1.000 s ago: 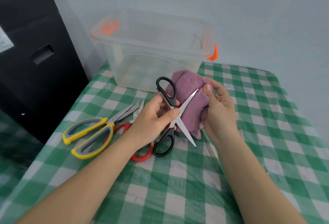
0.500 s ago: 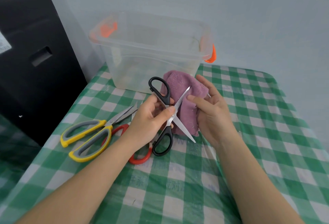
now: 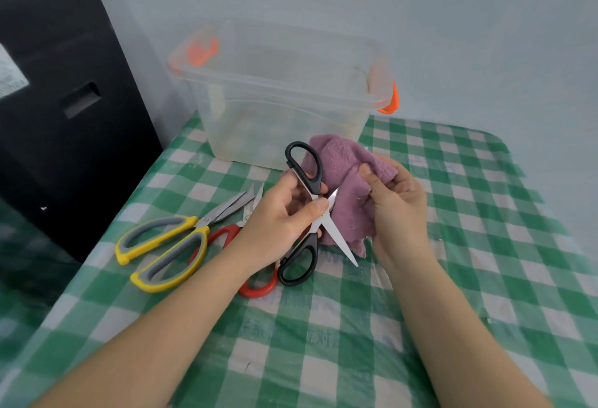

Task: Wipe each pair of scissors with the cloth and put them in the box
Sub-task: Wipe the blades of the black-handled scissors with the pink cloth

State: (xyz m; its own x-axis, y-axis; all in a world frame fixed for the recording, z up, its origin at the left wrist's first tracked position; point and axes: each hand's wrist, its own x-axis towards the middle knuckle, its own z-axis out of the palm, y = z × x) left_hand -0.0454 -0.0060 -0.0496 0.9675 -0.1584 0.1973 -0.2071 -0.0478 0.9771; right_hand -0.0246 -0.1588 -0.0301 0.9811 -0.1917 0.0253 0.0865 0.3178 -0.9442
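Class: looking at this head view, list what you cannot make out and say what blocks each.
- Red scissors: pivot and part of the handles hidden by the left hand.
- Black scissors: upper blade mostly wrapped in the purple cloth.
- Box contents: blurred by cloudy plastic walls.
- Black object at left: cut off by the frame edge.

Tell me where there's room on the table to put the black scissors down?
Bare cloth lies right of the right hand and near the front edge. Left of the left hand is crowded: yellow scissors and red scissors.

Three pairs of scissors (image 3: 304, 213), one purple cloth (image 3: 346, 194), one clear box (image 3: 281, 96), two hands (image 3: 278, 223)
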